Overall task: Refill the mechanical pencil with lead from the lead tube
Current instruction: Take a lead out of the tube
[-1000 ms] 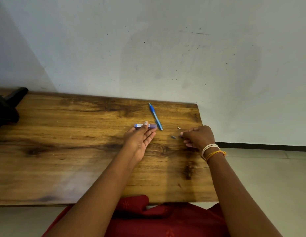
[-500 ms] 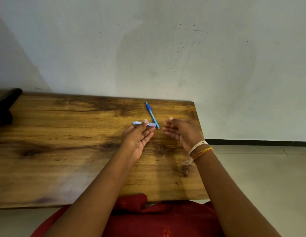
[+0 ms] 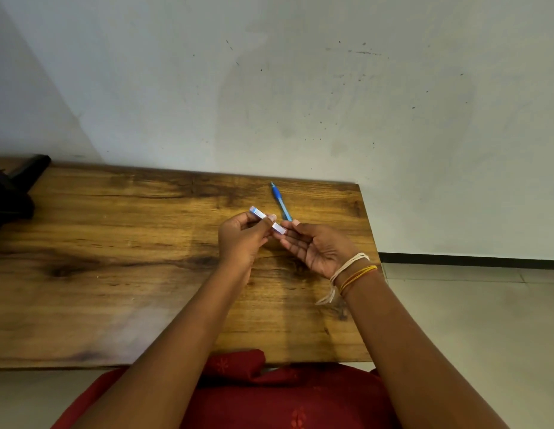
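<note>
The lead tube (image 3: 267,219) is off the wooden surface (image 3: 120,258) now. Half a second ago it lay flat under the left hand's fingertips; now the left hand (image 3: 243,239) has it lifted, pinched between thumb and curled fingers (image 3: 271,218), tilted so its far end points up and to the left. Its near end reaches down toward the right hand (image 3: 316,246), which has come in from the right. That hand is turned palm up, its fingers loosely spread and holding nothing, with the tips right at the tube's lower end; whether they actually touch it I cannot tell.

A second ago the right hand was down on the surface further to the right, by some small bits that are now out of sight behind the hands.

The blue mechanical pencil (image 3: 281,201) has not moved. It lies on the surface just beyond the two hands, slanted, with its tip toward the wall (image 3: 300,88) and its near end hidden behind the right fingertips. White and orange threads (image 3: 351,272) circle the right wrist.
</note>
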